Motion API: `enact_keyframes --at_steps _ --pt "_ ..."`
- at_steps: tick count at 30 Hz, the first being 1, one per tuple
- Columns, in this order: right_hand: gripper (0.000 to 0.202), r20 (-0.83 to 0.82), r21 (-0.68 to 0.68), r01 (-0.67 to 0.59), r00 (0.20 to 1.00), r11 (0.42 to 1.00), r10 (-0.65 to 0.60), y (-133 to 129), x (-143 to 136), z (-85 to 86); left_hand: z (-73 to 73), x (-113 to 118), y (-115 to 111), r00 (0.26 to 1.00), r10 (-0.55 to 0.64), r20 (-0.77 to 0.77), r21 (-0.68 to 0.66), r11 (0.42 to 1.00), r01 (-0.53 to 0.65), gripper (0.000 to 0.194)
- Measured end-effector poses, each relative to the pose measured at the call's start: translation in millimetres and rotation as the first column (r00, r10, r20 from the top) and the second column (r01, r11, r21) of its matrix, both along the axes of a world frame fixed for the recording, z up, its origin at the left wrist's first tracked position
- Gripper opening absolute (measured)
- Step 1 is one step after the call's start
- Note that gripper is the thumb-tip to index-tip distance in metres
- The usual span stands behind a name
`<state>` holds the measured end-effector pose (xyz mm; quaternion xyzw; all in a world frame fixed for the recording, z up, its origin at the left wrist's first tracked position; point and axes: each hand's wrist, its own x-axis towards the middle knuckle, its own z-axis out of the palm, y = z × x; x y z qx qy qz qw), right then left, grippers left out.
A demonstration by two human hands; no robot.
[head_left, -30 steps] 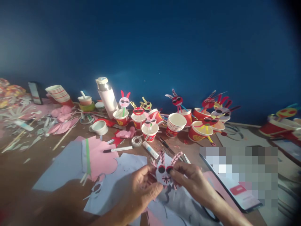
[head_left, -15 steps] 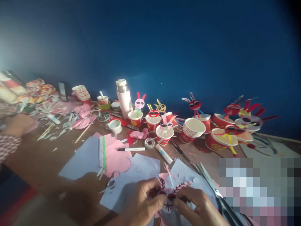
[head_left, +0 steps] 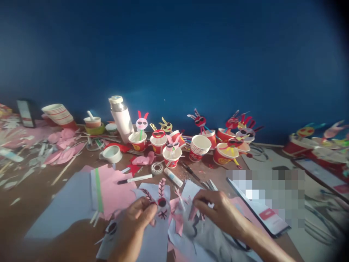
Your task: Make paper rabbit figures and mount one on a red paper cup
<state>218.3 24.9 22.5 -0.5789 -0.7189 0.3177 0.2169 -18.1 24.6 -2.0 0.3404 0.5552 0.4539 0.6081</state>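
Note:
My left hand pinches a small paper rabbit face with pink, black-marked ears, dark red eyes and a star-shaped black mouth. To its right, my right hand is held with fingers bent over pink paper scraps; its fingertips are close together, and whether they grip a scrap is too small to tell. Blue-white sheets lie beneath both hands. Just beyond them are a glue stick, a tape roll and a black-and-white marker.
Red paper cups with paper rabbit figures line the back. A white flask, a white mug and stacked cups stand among them. A phone lies at right; pink cutouts and scraps cover the left.
The view has swung right. My right hand has left the rabbit face and moved right to the scraps. My left hand still holds the face, now more upright.

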Motion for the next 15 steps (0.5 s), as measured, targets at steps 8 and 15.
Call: enact_keyframes --at_steps 8,15 --pt "0.028 0.098 0.098 0.221 0.968 0.970 -0.230 29.5 43.5 -6.2 13.5 7.3 11.8 0.896 0.170 0.409 -0.113 0.984 -0.135 0.027" --pt "0.027 0.254 0.134 0.220 0.935 0.966 -0.248 42.2 46.1 -21.4 -0.5 -0.5 20.6 0.876 0.190 0.443 -0.106 0.982 -0.159 0.027"
